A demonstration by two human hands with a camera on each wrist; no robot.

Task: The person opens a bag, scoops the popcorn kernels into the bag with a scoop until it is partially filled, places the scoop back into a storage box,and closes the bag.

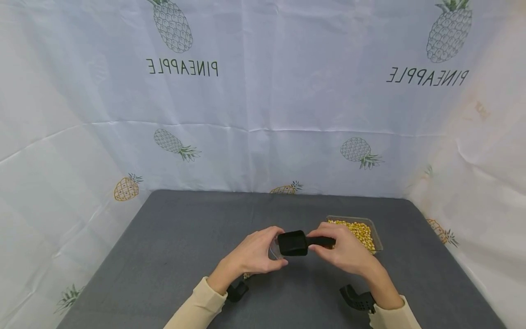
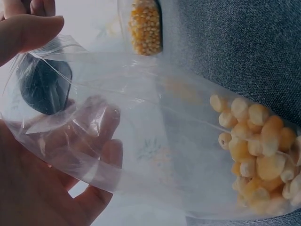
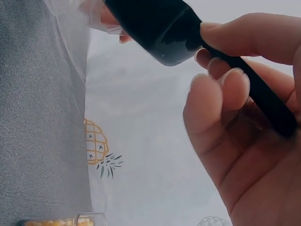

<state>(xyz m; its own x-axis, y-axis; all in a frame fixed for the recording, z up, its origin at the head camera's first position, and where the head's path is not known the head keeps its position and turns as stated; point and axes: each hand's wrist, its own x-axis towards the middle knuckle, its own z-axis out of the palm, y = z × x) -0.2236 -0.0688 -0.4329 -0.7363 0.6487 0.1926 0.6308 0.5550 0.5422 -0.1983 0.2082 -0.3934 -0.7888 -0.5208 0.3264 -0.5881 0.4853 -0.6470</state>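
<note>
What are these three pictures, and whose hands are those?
No robot here: these are a person's own bare hands. The wide picture comes from a camera worn on the person's head; the other two come from left and right wrist cameras. The left hand holds a clear plastic bag with corn kernels at the bottom. The right hand holds a black scoop by its handle, at the bag. A clear box of corn sits on the grey table.

Left of the corn container [image 1: 376,236], the scoop [image 1: 293,243] seems partly inside the bag [image 2: 136,89].
</note>
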